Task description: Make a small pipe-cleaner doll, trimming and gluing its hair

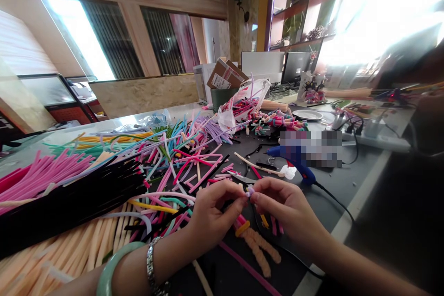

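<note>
Both hands meet over the dark table, pinching one small lilac piece of pipe cleaner [249,192] between their fingertips. My left hand [217,206] comes in from the left, thumb and forefinger closed at the piece. From the right, my right hand [282,201] grips its other side in a pinch. Just below them lies a pipe-cleaner figure [258,247] with two peach legs, a yellow-orange band and some pink above it. Its upper part is hidden behind my left hand. A pair of scissors [241,177] lies just beyond my fingers.
A blue glue gun [298,162] with a black cord stands at right, near a power strip [378,141]. Loose pipe cleaners cover the left, with a black bundle [72,199] and a peach bundle [72,249]. Behind are a plastic bag [227,118] and a cardboard box [227,75].
</note>
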`<state>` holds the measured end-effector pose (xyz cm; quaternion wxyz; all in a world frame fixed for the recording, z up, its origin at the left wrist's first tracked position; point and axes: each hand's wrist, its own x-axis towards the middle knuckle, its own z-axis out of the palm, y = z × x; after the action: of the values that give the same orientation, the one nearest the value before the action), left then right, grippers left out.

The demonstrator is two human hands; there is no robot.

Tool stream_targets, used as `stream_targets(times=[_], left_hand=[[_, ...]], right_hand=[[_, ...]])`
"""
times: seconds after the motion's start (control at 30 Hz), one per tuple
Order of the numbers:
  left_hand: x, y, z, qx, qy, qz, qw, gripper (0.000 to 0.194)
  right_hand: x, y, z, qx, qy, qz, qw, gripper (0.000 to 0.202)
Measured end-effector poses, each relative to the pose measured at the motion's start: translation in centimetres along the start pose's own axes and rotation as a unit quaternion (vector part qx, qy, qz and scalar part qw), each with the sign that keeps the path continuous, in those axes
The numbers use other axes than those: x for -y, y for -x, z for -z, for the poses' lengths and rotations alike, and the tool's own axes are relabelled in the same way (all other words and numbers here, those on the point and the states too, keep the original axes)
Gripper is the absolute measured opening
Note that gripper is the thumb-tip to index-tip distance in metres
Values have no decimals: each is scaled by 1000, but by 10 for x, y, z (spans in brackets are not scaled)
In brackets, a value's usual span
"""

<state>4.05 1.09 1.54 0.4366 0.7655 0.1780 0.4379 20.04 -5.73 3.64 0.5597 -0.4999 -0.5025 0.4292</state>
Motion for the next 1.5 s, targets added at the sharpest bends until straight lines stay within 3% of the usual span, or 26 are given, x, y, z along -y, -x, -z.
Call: stream_targets(times=[0.2, 0.47, 0.73, 1.5], left_hand=[[-2, -1, 1, 12, -39, -22, 999, 5], [-2, -4, 0, 16, -29, -21, 999, 4], [-5, -3, -1, 22, -8, 21, 1000, 5], [-3, -1, -1, 26, 35, 55, 998, 6]], right_hand=[[-8, 2, 1, -50, 53, 84, 994, 11], [-14, 4, -1, -70, 112, 119, 984, 9], [-11, 5, 0, -68, 157, 149, 974, 10], [-11, 8, 0, -63, 185, 216, 957, 8]])
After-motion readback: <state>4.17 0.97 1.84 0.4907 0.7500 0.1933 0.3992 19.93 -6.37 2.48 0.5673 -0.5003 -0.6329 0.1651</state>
